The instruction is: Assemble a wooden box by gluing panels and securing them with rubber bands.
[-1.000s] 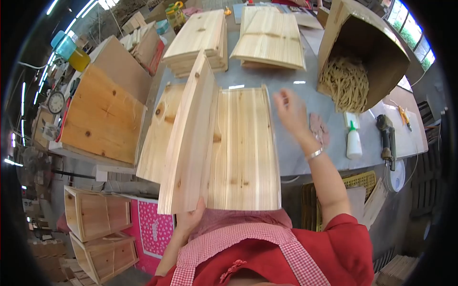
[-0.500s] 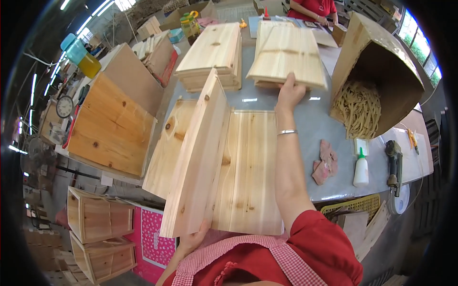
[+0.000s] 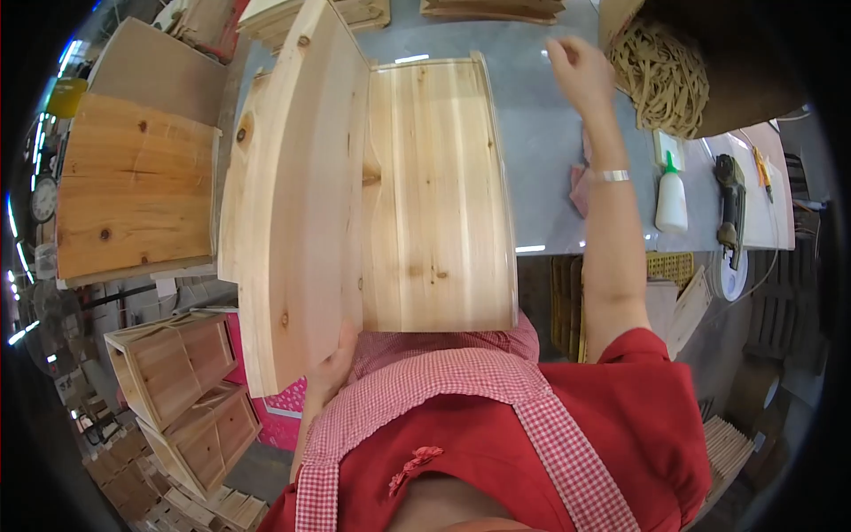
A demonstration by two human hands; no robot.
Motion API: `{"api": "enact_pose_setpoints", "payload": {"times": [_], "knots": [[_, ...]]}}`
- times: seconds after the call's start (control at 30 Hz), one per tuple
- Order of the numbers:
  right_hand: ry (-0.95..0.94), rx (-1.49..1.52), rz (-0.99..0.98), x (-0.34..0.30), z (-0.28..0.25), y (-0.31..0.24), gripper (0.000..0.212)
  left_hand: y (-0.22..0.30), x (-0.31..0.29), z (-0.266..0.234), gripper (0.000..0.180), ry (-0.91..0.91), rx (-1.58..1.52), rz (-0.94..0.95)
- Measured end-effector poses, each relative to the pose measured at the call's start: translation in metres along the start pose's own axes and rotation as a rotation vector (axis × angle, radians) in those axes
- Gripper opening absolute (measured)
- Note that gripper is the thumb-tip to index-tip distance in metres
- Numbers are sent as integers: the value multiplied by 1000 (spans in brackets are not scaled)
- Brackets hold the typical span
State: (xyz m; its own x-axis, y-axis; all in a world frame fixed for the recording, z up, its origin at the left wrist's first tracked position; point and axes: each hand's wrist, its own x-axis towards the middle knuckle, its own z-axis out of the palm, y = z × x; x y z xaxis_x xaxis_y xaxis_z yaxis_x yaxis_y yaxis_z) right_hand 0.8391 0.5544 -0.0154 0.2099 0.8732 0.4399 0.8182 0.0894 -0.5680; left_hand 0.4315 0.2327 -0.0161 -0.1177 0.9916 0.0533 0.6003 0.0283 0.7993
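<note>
A thick wooden board (image 3: 297,204) stands on edge, tilted a little, left of a flat pale wooden panel (image 3: 434,195). My left hand (image 3: 335,362) grips the near bottom corner of the upright board; some of its fingers are hidden behind the wood. A narrow wooden strip (image 3: 499,177) runs along the flat panel's right side. Over the grey table, between the panel and a cardboard box, my right hand (image 3: 581,75) is raised with curled fingers. Whether anything small is inside them is hidden. The box (image 3: 753,71) holds a heap of tan flat strips (image 3: 660,80).
A white bottle with a green tip (image 3: 671,199) and a dark hand tool (image 3: 730,204) lie at the right. A pink rag (image 3: 579,188) is partly behind my forearm. Stacked boards (image 3: 492,9) sit at the far edge. Wooden boxes (image 3: 173,368) stand lower left.
My right hand has left the far right stack of boards and come right, towards the cardboard box. The view has tilted down. My left hand keeps its hold on the upright board.
</note>
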Motion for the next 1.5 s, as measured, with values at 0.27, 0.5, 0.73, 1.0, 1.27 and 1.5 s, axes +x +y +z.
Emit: {"api": "enact_pose_setpoints", "payload": {"times": [0.27,0.5,0.73,1.0,1.27,1.5], "knots": [[-105,-216,-243,-187,-64,51,47,-37,-6,2,30,40,-131,-81],[-135,-263,-102,-131,-35,61,48,-38,-1,4,46,53,-239,-98],[591,-127,-58,-181,-111,40,45,-24,9,5,57,111,-255,-210],[68,-889,888,-451,-174,190,74,-25,12,4,70,53,-309,-118],[-173,-816,647,-482,-185,169,54,-25,10,7,54,75,-324,-79],[-7,-723,751,-444,-228,156,20,-26,13,3,50,60,-391,-56]]}}
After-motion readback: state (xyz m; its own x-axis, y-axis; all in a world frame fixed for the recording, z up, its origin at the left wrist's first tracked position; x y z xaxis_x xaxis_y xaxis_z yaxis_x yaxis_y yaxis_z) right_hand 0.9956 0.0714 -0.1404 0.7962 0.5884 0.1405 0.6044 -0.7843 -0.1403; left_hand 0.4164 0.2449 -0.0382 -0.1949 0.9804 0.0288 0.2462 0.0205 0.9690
